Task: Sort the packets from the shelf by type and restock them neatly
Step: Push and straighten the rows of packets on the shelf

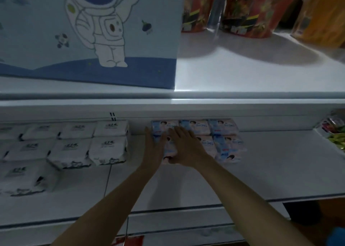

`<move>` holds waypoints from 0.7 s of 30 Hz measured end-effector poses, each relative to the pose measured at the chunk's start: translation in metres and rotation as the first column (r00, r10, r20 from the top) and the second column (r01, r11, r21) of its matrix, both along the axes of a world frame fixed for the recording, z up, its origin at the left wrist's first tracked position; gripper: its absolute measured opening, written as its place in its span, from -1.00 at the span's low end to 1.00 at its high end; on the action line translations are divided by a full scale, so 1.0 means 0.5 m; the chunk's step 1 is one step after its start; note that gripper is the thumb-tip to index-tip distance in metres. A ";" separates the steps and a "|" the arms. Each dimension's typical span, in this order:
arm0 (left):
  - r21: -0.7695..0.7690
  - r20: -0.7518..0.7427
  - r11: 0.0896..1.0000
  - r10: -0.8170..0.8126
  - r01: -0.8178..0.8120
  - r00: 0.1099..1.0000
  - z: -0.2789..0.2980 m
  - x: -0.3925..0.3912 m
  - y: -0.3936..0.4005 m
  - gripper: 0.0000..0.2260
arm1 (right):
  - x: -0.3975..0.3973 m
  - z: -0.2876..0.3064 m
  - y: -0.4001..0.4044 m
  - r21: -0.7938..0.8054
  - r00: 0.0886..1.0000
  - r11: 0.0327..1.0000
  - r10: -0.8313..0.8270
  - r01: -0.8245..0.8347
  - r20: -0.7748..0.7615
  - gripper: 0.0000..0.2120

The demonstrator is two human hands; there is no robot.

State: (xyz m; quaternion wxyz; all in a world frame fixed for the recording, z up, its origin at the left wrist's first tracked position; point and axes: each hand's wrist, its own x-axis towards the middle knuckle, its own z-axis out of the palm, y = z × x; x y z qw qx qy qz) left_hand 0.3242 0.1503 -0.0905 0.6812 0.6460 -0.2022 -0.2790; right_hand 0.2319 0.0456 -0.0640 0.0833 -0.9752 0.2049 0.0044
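Sorting looks nearly done: white packets (74, 145) fill the frame's left, pink-blue packets (222, 139) sit centre, where left hand (154, 145) and right hand (183, 145) press one flat, fingers straight.

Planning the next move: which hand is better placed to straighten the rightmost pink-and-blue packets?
Right. The right hand already lies flat on the pink-and-blue packets, nearest their right end. The left hand presses the group's left edge, nearer the white packets.
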 end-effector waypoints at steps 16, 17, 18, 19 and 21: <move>0.050 0.034 0.997 0.065 -0.066 0.997 -0.007 0.022 -0.047 -0.77 | 0.018 -0.045 -0.027 -0.072 0.999 0.997 0.039 -0.037 0.033 0.17; 0.043 0.031 0.998 0.035 -0.036 0.999 -0.001 0.022 -0.043 -0.73 | 0.017 -0.041 -0.027 -0.061 0.999 0.997 0.044 -0.043 0.017 0.17; 0.031 0.034 1.000 -0.004 0.002 0.999 0.006 0.021 -0.039 -0.70 | 0.016 -0.036 -0.027 -0.049 0.999 0.997 0.051 -0.051 0.002 0.18; 0.026 0.051 0.999 -0.030 0.029 0.998 0.014 0.019 -0.036 -0.72 | 0.014 -0.032 -0.027 -0.027 0.998 0.998 0.062 -0.062 -0.007 0.18; 0.045 0.132 0.998 -0.039 0.034 0.990 0.031 0.013 -0.029 -0.79 | 0.009 -0.022 -0.033 0.056 0.995 0.994 0.096 -0.096 -0.001 0.18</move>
